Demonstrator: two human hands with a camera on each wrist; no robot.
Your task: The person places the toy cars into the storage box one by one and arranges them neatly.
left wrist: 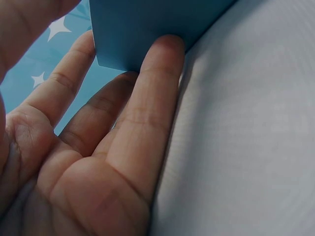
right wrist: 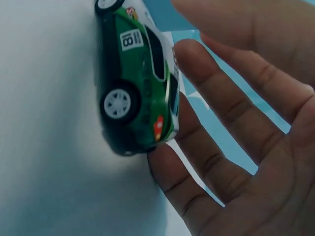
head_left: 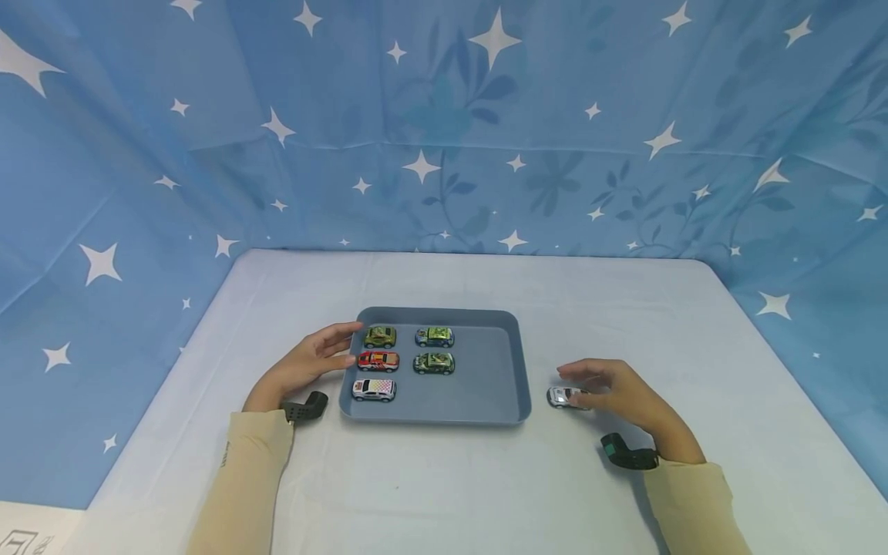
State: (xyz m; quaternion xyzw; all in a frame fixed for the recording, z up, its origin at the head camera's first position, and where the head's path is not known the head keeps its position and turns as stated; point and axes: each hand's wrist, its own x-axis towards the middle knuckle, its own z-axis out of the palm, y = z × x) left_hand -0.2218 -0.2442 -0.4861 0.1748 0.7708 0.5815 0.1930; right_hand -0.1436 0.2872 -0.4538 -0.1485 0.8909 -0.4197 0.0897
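At the left side of a blue-grey tray (head_left: 479, 412) is my left hand (head_left: 312, 362); its fingertips touch the outside of the tray wall (left wrist: 133, 29), with fingers fairly straight. My right hand (head_left: 617, 389) is around a small toy car (head_left: 560, 397) on the table right of the tray. Close up, the toy car (right wrist: 133, 69) has a green side marked 18 and a white top. The right fingers (right wrist: 206, 73) are spread behind it, and no firm pinch shows. Part of that car is hidden by the thumb in the head view.
Inside the tray, the left column has a gold-green car (head_left: 380, 337), a red car (head_left: 378, 361) and a white car (head_left: 375, 390). Beside them stand a blue-green car (head_left: 435, 337) and a green car (head_left: 434, 363). A white cloth (head_left: 444, 493) covers the table; a starry blue curtain (head_left: 444, 116) hangs behind.
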